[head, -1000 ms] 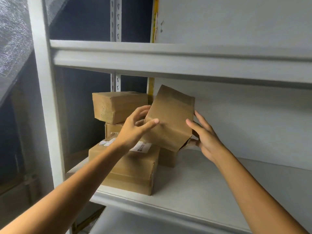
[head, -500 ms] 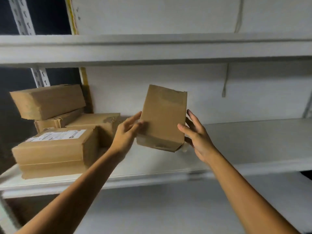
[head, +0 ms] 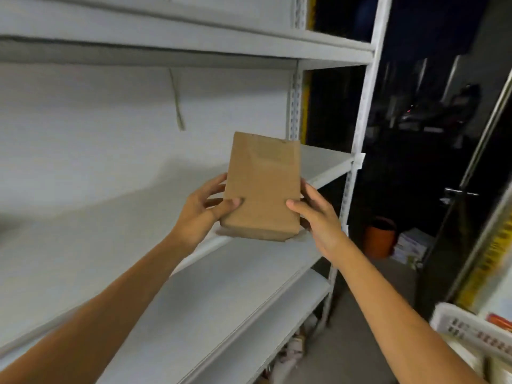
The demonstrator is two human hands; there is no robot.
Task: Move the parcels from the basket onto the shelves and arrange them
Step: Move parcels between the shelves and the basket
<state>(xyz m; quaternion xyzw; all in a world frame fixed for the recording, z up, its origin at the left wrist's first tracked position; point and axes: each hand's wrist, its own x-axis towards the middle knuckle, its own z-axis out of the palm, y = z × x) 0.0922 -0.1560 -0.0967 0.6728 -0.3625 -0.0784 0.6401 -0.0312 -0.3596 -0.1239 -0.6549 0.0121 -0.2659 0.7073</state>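
I hold the brown cardboard parcel (head: 261,187) upright between both hands, my left hand (head: 201,214) gripping its left edge, my right hand (head: 318,217) its right edge, above the front edge of the white middle shelf (head: 110,231). A white basket (head: 471,331) sits at lower right.

View swings right along the shelf (head: 110,231); the stacked boxes at its left end drop out of sight. Parcel (head: 261,187), carried between left hand (head: 199,214) and right hand (head: 318,217), now sits before the shelf's right end, near the right upright (head: 360,134). Its tilt eases; it stands nearly straight. Left thumb now lies across the lower front face. White basket (head: 465,328) enters at lower right.
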